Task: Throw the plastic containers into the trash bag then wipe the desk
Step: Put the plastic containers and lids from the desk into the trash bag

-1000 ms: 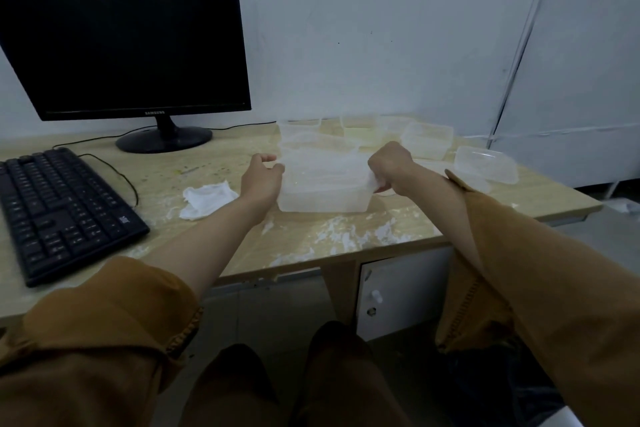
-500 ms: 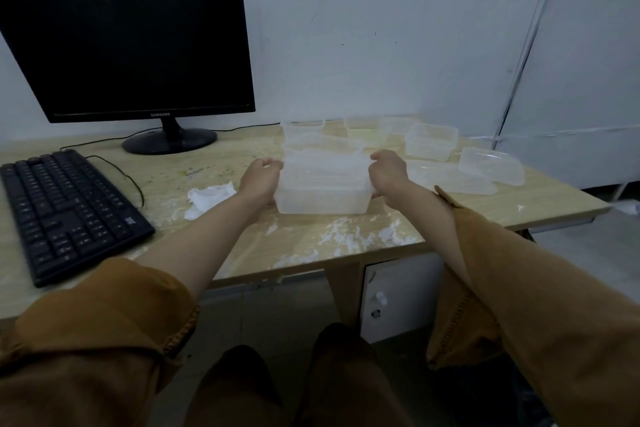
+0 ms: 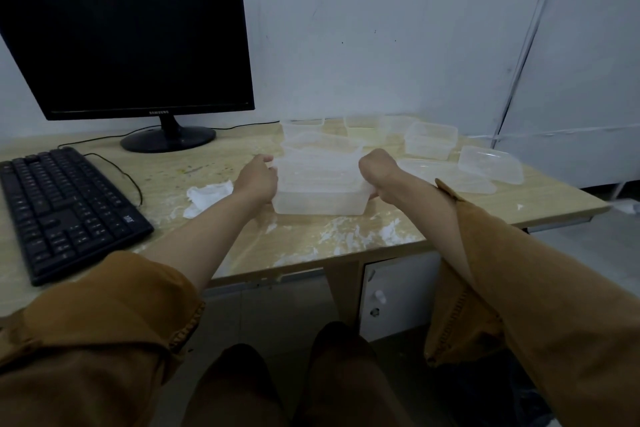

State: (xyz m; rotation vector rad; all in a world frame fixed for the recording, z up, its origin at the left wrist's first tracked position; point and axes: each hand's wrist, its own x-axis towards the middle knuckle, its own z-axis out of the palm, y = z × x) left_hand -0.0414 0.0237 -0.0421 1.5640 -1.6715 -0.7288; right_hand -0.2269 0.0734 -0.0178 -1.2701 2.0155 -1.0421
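Clear plastic tubs, nested into a stack (image 3: 320, 184), are at the middle of the bench (image 3: 554, 198), near its front edge. The left hand (image 3: 258, 180) curls round the stack's left end and the right hand (image 3: 379, 173) round its right end, so both hands are clamped on it with the stack between them. The stack's base is level with the bench top; whether it rests there or is just lifted cannot be told. Loose tubs lie to the right, apart from the stack: one (image 3: 430, 140) further back, another (image 3: 490, 168) near the right edge, and a flat lid (image 3: 446, 175) between them. Fainter tubs (image 3: 302, 126) stand behind the stack by the wall. A crumpled white cloth (image 3: 207, 194) lies just left of the left hand. White smears (image 3: 346, 236) streak the bench in front of the stack. A black keyboard (image 3: 65, 208) and a dark monitor (image 3: 124, 45) are at the left
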